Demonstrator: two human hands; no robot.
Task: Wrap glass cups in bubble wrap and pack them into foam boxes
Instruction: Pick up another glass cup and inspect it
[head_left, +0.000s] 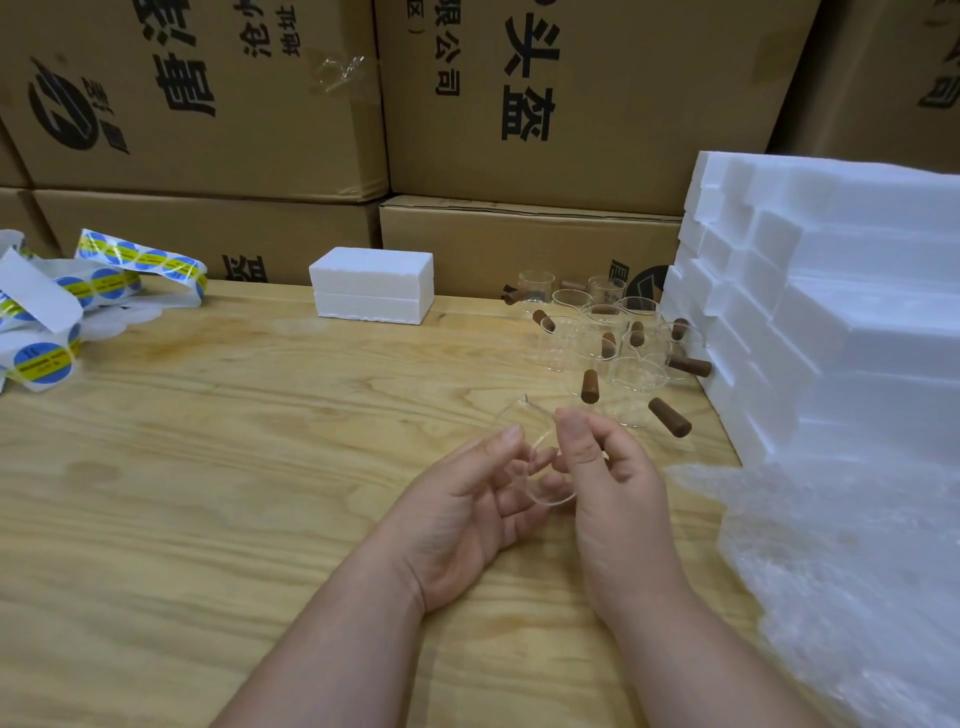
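Observation:
A clear glass cup (530, 447) is held between both hands above the wooden table (234, 441), tilted on its side. My left hand (467, 509) cups it from the left with curled fingers. My right hand (613, 483) pinches its rim with thumb and fingers. Several more glass cups with brown wooden handles (618, 353) stand in a cluster behind the hands. A sheet of bubble wrap (841, 571) lies at the right. One closed white foam box (373, 285) sits at the back of the table.
A tall stack of white foam boxes (831, 291) fills the right side. A tangle of blue and yellow round stickers on backing strips (78, 296) lies at the far left. Brown cardboard cartons (467, 104) wall off the back.

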